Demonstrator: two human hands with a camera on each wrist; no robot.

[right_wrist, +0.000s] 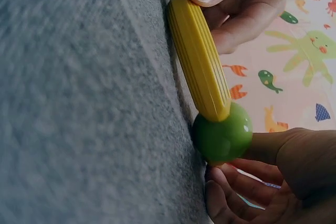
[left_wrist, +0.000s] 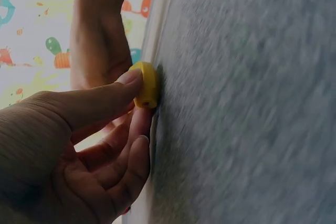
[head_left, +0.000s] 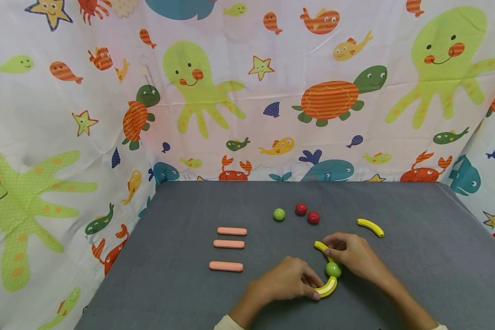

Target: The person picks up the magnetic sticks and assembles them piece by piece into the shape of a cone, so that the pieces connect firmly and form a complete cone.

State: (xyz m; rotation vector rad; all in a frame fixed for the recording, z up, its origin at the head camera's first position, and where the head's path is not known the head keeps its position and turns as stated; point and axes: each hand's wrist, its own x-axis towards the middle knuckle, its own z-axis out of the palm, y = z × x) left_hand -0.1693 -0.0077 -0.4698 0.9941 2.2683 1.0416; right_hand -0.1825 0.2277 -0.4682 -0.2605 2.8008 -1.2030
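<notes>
My left hand [head_left: 286,280] pinches one end of a yellow curved rod [head_left: 328,288] between thumb and fingers. The rod's other end touches a green ball [head_left: 333,269], seen close up in the right wrist view. On the ball's far side, a second yellow curved rod [head_left: 320,246] meets it. My right hand [head_left: 352,252] holds that second rod near its middle, covering part of it. In the left wrist view the left thumb presses on the end of its yellow rod [left_wrist: 146,85]. These pieces lie on or just above the grey tabletop.
Another green ball [head_left: 279,214] and two red balls, one nearer [head_left: 313,217] and one farther [head_left: 300,209], lie beyond the hands. A third yellow curved rod [head_left: 370,227] is at the right. Three straight pink rods [head_left: 226,266] lie at the left. A patterned curtain [head_left: 239,151] borders the grey table [head_left: 173,275].
</notes>
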